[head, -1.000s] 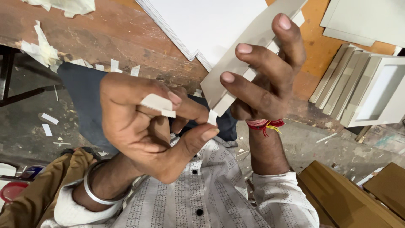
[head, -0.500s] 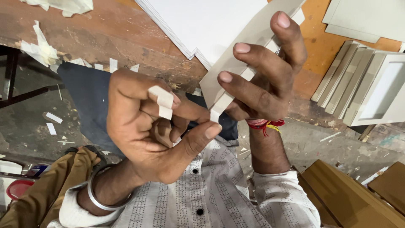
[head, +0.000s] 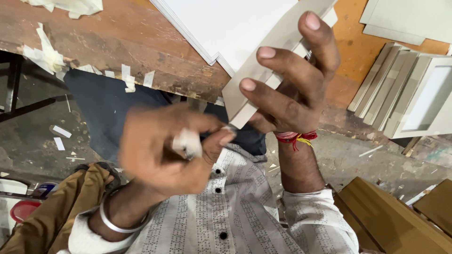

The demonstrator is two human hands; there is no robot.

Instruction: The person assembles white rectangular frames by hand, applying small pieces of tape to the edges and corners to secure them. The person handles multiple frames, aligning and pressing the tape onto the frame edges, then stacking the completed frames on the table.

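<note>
Since the earlier frame the left hand [head: 169, 150] has dropped lower and turned, now blurred with motion, while the right hand [head: 287, 89] stays raised in about the same place. Curled nearly shut, the left hand pinches a small white strip of tape [head: 187, 142] between thumb and fingers, the strip kept free at the fingertips, likely so its sticky side touches nothing else; its exact shape is lost in the blur. Half open, the right hand has 3 fingers spread across the face of a pale grey board piece [head: 278, 51] and the thumb behind it, a grip that braces the piece steady and leaves its lower corner bare, just beside the left hand's fingertips. Above both hands lies the scarred wooden worktop [head: 117, 47], carrying a stack of white sheets [head: 226, 23], with spare tape strips [head: 127, 77] stuck along its front edge above the left hand, probably parked there for quick picking. Right of the right hand, finished grey frames [head: 405, 99] lean in a row.
</note>
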